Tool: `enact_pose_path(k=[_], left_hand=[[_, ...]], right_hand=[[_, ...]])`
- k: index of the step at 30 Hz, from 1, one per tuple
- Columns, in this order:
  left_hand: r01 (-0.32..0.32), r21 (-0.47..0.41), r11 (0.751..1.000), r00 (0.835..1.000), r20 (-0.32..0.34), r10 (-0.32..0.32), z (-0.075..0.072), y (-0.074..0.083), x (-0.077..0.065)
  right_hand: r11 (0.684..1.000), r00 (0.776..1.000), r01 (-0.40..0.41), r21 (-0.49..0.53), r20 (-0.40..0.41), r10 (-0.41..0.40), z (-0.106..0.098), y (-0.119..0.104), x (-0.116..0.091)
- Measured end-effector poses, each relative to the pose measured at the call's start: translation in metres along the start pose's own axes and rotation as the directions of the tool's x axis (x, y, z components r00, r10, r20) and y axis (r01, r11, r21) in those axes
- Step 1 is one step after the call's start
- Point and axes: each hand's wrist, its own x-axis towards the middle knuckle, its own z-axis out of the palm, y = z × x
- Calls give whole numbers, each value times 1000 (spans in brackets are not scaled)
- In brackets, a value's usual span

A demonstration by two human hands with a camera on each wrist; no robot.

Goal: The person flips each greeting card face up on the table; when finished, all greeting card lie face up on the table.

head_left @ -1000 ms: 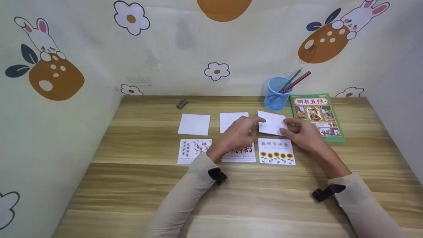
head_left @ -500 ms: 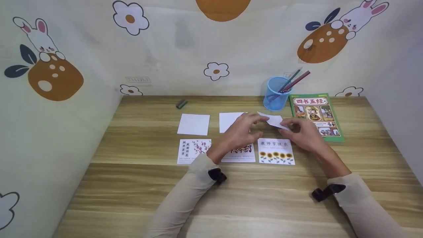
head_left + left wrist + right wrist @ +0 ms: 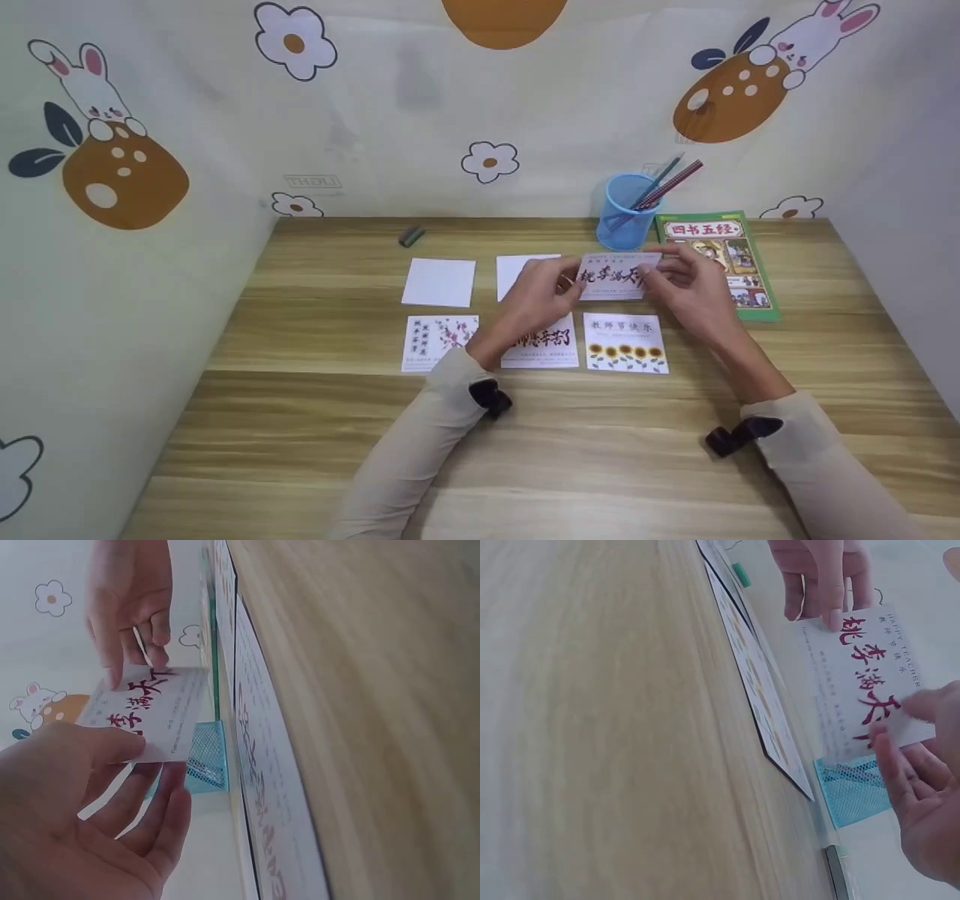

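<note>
Between both hands a square greeting card (image 3: 616,277) with dark red Chinese writing is held up off the table, its printed face toward me. My left hand (image 3: 536,298) pinches its left edge, thumb on the printed side. On the opposite edge, my right hand (image 3: 694,292) pinches it with thumb and fingers. The card (image 3: 862,682) stands tilted in the right wrist view. Below it lies a sunflower card (image 3: 626,343). A red-lettered card (image 3: 544,352) and a blank-faced card (image 3: 517,271) are partly covered by my left hand and arm.
A blossom card (image 3: 442,343) and a blank white card (image 3: 439,283) lie at the left. Behind the hands stand a blue mesh pen cup (image 3: 624,221) with pencils and a green book (image 3: 750,255). A small dark green object (image 3: 412,236) lies near the wall.
The card was white side up at the back right; it has been lifted and turned over, so its red writing now shows. My left hand has come to grip its left edge.
</note>
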Motion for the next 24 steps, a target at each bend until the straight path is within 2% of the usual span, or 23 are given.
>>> enact_pose_path(k=[5, 14, 18, 24], left_hand=[[43, -100, 994, 999, -28, -46, -1, 1, 0], [88, -181, 980, 993, -60, -100, 0, -2, 0], [73, -164, 984, 996, -28, -79, 0, -4, 1], [40, -26, 999, 997, 73, -38, 2, -5, 0]], right_hand=[[1000, 1000, -5, -23, -5, 5, 0, 3, 1], [994, 999, -38, -107, -14, 37, -2, 7, 2], [991, 999, -44, -130, -16, 42, -4, 7, 1], [981, 999, -49, -190, -24, 45, -5, 9, 1]])
